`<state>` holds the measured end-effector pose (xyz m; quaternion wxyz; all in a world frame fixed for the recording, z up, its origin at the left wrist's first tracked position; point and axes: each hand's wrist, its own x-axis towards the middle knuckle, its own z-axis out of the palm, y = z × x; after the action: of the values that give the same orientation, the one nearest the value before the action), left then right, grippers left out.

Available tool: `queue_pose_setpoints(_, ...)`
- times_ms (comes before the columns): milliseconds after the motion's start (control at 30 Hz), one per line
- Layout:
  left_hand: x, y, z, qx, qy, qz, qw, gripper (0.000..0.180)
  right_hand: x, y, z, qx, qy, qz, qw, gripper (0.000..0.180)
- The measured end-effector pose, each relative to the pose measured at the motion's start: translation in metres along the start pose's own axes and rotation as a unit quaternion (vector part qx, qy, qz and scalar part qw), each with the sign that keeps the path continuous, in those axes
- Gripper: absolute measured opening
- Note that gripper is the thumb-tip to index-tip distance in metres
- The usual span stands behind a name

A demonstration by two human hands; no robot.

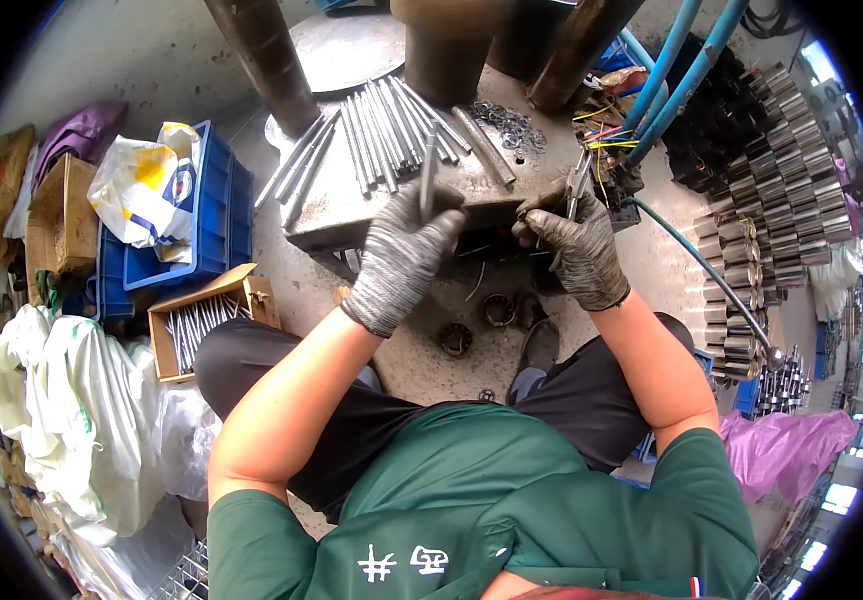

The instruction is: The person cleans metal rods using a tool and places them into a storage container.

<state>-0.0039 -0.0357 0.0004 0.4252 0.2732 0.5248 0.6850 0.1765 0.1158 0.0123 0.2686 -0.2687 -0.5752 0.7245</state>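
Both my hands wear grey knit gloves. My left hand (403, 252) is closed around a long metal bolt (428, 172) that points up and away from me. My right hand (573, 246) grips a thin metal tool or part (577, 182) at the edge of the steel work block (351, 215). Several long bolts (381, 135) lie fanned out on top of the block, with a heap of washers (509, 125) to their right. What exactly my right fingers pinch is hard to make out.
A cardboard box of bolts (196, 325) and a blue crate (206, 215) with a plastic bag stand at my left. Stacks of metal cylinders (761, 230) fill the right side. Blue hoses (676, 75), a teal air hose (696, 265) and small round parts (496, 310) on the floor.
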Motion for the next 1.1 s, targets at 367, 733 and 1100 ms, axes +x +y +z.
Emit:
queue_pose_setpoints(367,0.017,-0.013,0.029,0.046,-0.047,-0.068,0.996,0.014,0.002,0.021,0.016,0.136,0.010,-0.007,0.991,0.021)
queue_pose_setpoints(733,0.021,-0.023,0.030,0.037,-0.048,-0.028,0.998,0.012,0.001,0.016,0.023,0.148,0.026,-0.002,0.989,0.022)
queue_pose_setpoints(1100,0.029,-0.006,-0.001,-0.117,0.033,-0.141,0.983,0.008,0.003,-0.015,0.004,-0.087,-0.124,0.052,0.987,0.074)
